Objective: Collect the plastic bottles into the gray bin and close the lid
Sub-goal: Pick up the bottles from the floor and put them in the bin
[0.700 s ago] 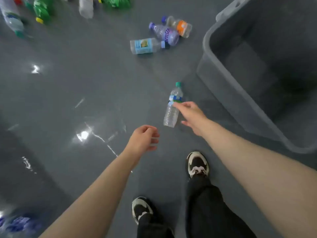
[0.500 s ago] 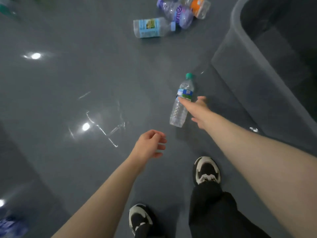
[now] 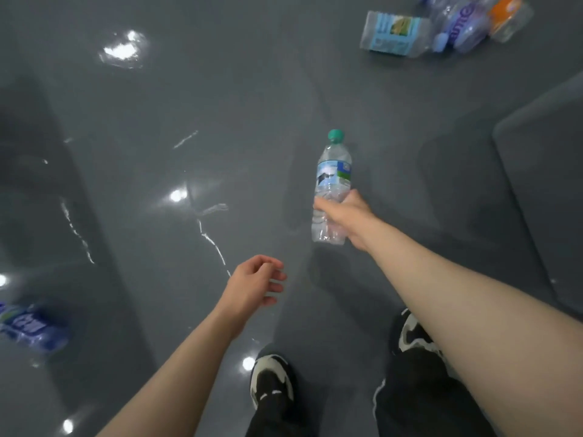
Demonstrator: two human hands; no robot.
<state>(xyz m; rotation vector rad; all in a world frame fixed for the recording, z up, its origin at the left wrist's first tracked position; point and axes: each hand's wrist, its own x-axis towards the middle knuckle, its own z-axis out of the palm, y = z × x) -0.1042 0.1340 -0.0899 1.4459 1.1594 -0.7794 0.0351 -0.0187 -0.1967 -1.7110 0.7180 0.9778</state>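
Note:
A clear plastic bottle with a green cap (image 3: 332, 171) lies on the grey floor, cap pointing away from me. My right hand (image 3: 350, 217) is wrapped around its lower half. My left hand (image 3: 255, 283) hovers lower left of it, fingers loosely curled and holding nothing. The gray bin (image 3: 542, 190) shows only as a wall and corner at the right edge. Three more bottles lie at the top right: a blue-labelled one (image 3: 394, 34), a purple-labelled one (image 3: 460, 26) and an orange-labelled one (image 3: 508, 14).
A blue-labelled bottle (image 3: 31, 329) lies at the left edge. My two black-and-white shoes (image 3: 273, 381) stand on the shiny grey floor (image 3: 189, 89) below my hands. Bright light reflections dot the floor.
My right hand went from touching the green-capped bottle with its fingertips to closing around its lower half. The view tilted down and left, so most of the bin slid out of view.

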